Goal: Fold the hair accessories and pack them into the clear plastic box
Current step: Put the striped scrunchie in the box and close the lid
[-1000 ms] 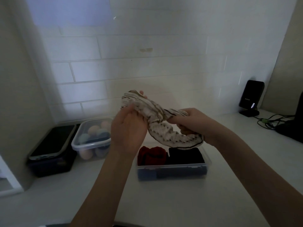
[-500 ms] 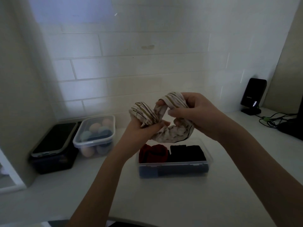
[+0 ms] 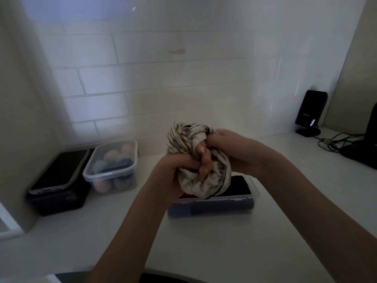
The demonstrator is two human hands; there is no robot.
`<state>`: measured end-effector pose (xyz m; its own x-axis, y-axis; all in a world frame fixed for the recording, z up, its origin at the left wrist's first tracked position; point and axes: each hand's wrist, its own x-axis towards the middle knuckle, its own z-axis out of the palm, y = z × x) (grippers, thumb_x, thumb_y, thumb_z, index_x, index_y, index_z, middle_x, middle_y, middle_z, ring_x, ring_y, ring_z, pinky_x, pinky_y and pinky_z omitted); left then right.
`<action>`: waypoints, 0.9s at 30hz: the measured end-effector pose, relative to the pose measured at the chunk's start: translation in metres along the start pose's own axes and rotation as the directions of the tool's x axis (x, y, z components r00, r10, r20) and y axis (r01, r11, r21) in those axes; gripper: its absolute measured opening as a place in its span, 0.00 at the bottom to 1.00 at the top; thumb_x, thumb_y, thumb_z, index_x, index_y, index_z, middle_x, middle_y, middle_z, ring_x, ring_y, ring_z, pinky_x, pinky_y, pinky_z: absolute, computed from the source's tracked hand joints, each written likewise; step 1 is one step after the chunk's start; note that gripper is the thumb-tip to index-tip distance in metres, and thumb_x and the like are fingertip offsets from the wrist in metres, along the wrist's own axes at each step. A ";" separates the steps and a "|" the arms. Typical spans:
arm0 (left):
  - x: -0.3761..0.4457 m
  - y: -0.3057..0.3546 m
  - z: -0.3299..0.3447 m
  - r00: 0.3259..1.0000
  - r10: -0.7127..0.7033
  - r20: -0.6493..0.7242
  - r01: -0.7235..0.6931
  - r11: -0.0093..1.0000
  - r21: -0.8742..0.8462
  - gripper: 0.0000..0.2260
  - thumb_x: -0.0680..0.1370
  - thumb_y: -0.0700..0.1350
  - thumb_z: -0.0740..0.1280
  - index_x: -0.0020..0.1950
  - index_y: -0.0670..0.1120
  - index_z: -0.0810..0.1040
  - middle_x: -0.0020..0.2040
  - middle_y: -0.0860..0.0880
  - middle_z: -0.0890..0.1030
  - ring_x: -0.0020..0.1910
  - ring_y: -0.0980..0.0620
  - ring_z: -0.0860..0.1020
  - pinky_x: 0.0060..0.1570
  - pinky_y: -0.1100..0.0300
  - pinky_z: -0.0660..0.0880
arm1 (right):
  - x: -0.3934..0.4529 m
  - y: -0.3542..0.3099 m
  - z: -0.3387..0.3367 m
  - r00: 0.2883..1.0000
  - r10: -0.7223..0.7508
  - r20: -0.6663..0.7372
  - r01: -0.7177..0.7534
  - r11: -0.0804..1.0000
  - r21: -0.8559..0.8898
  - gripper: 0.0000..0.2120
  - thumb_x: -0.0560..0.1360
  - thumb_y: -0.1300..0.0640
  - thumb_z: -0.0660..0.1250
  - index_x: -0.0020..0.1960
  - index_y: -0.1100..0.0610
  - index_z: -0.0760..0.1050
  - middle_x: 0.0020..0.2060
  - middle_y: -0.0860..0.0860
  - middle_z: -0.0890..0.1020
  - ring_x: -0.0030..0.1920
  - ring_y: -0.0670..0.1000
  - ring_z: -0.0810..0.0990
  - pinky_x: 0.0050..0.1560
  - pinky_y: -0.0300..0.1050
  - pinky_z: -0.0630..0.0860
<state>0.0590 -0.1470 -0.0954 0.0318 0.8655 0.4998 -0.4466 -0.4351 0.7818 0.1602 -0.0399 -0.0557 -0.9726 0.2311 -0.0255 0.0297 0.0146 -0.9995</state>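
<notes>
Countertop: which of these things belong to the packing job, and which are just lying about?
Job: striped headband, gripped by left hand and right hand; clear plastic box.

Lying about: lidded tub of coloured sponges, dark container, black device on stand, cables.

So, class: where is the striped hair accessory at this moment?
In the head view, the striped hair accessory sits mid-frame, bunched between the left hand and right hand, above the clear plastic box.

Single head-worn wide-angle view, looking forward and down over a white counter (image 3: 204,242) toward the tiled wall (image 3: 183,78); close range, forearms entering from bottom edge.
</notes>
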 end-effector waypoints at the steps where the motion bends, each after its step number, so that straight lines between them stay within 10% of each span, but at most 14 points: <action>1: -0.001 0.000 -0.004 0.999 -0.024 -0.045 0.024 1.000 -0.005 0.07 0.61 0.38 0.71 0.37 0.44 0.78 0.32 0.49 0.79 0.28 0.55 0.76 0.33 0.65 0.76 | 0.002 0.000 -0.002 0.999 -0.032 -0.037 0.032 0.999 0.019 0.11 0.76 0.64 0.57 0.40 0.60 0.77 0.33 0.54 0.82 0.35 0.49 0.82 0.39 0.39 0.81; 5: -0.003 0.000 -0.019 0.934 -0.045 -0.353 0.054 0.998 0.016 0.17 0.64 0.39 0.68 0.51 0.39 0.74 0.31 0.51 0.80 0.29 0.57 0.75 0.36 0.64 0.76 | 0.008 0.002 -0.012 0.990 -0.063 -0.129 0.104 0.932 0.346 0.10 0.74 0.63 0.57 0.51 0.62 0.74 0.40 0.59 0.77 0.42 0.56 0.78 0.49 0.44 0.75; 9: -0.003 0.003 -0.018 0.868 0.041 -0.496 0.016 0.994 0.110 0.29 0.65 0.30 0.68 0.64 0.41 0.68 0.41 0.47 0.82 0.36 0.54 0.80 0.35 0.59 0.80 | 0.007 0.002 -0.013 0.986 -0.054 -0.159 0.120 0.890 0.440 0.06 0.75 0.65 0.54 0.41 0.59 0.69 0.23 0.49 0.70 0.21 0.45 0.69 0.24 0.36 0.68; 16: -0.010 0.012 -0.018 0.829 0.154 -0.537 0.005 0.959 0.283 0.32 0.62 0.26 0.66 0.59 0.54 0.74 0.63 0.35 0.72 0.54 0.43 0.80 0.44 0.53 0.81 | 0.007 0.001 -0.020 0.877 -0.197 -0.438 0.222 0.975 0.006 0.17 0.70 0.75 0.60 0.48 0.55 0.75 0.33 0.56 0.76 0.26 0.51 0.73 0.24 0.40 0.74; 21: -0.007 0.002 -0.018 0.858 0.163 -0.487 0.145 0.833 0.534 0.22 0.63 0.25 0.70 0.40 0.53 0.81 0.46 0.57 0.83 0.45 0.55 0.83 0.38 0.62 0.80 | -0.003 -0.001 -0.026 0.845 -0.335 -0.416 0.111 0.872 -0.478 0.18 0.69 0.72 0.60 0.39 0.53 0.82 0.36 0.48 0.82 0.29 0.42 0.78 0.31 0.35 0.77; 27: -0.004 -0.004 -0.022 0.946 0.002 -0.324 0.305 0.334 0.892 0.18 0.66 0.35 0.75 0.50 0.55 0.83 0.53 0.56 0.77 0.52 0.60 0.77 0.54 0.71 0.72 | -0.017 0.016 -0.037 0.937 -0.197 -0.287 -0.111 0.612 -0.783 0.18 0.69 0.68 0.66 0.53 0.53 0.82 0.48 0.46 0.80 0.36 0.37 0.77 0.40 0.28 0.75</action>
<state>0.0413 -0.1429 -0.1087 -0.2606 0.8983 0.3539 0.6583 -0.1028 0.7457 0.1861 -0.0080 -0.0702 -0.8513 0.4933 0.1788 0.3071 0.7448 -0.5924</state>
